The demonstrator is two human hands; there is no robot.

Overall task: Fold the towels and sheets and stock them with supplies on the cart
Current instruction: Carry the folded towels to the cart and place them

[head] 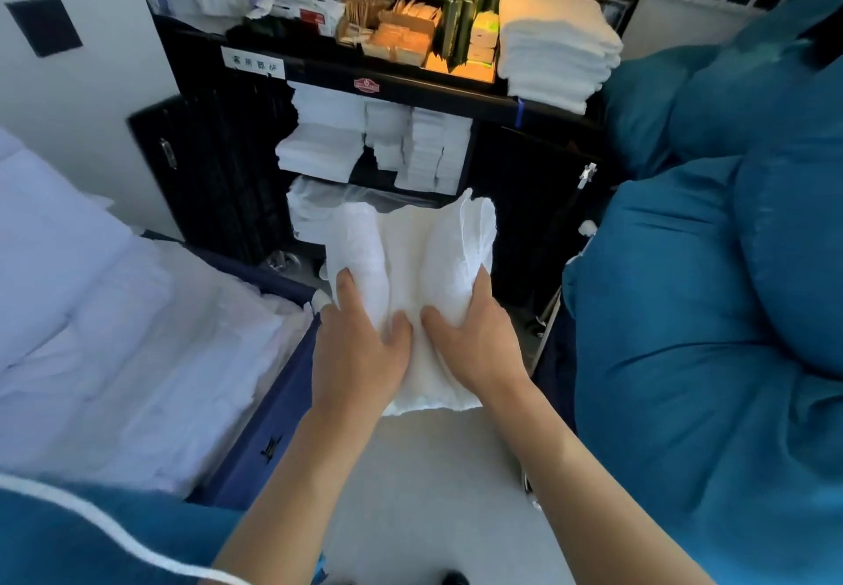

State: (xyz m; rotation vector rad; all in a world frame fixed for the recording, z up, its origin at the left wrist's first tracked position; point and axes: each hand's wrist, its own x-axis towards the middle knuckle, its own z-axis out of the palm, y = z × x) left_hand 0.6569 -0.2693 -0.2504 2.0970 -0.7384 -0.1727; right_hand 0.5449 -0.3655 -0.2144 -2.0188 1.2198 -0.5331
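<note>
— Holding what?
— Folded white towel [413, 274], gripped by left hand [360, 347] and right hand [474, 338], thumbs on top, fingers curled underneath; held in front of black cart [538, 201].

— Beyond the fingertips?
— Shelves of folded white linens [378, 137]. Higher up, stacked towels [554, 44], green bottles [460, 14], sachets [397, 32].

— Any writing?
— White label [253, 62], characters too blurred to read with certainty. Red badge [366, 85], illegible.

— Left of the fingers?
— White bedding [114, 311]. Right: blue bags [711, 288].

White wall [68, 96], grey floor [438, 470], teal bedding [707, 311]
</note>
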